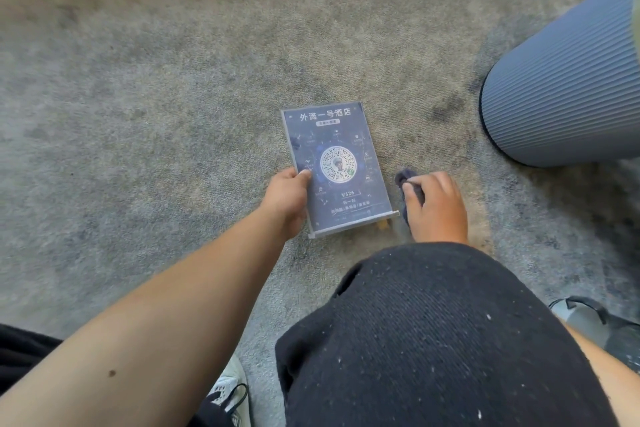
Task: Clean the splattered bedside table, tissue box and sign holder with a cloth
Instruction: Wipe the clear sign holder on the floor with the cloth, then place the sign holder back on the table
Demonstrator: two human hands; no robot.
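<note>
While the dark acrylic sign holder [334, 168] is steadied on grey carpet [156, 114] by the left hand [289, 199], fingers gripping its edge, wiping is apparently awaited. A dark crumpled cloth [408, 184] is clenched beside it in the right hand [436, 206].

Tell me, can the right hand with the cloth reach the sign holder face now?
Probably yes. The right hand with the cloth is just beside the sign holder, nothing between; the left hand touches only its left edge.

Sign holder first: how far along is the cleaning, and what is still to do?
Nothing looks finished. The sign holder is in hand: the left hand grips its left edge above the carpet, and dark smudges show near its upper left. The right hand holds the dark cloth bunched beside the holder, not on its face. The wipe is still to do. The bedside table and tissue box are out of view, so I cannot judge them.
</note>
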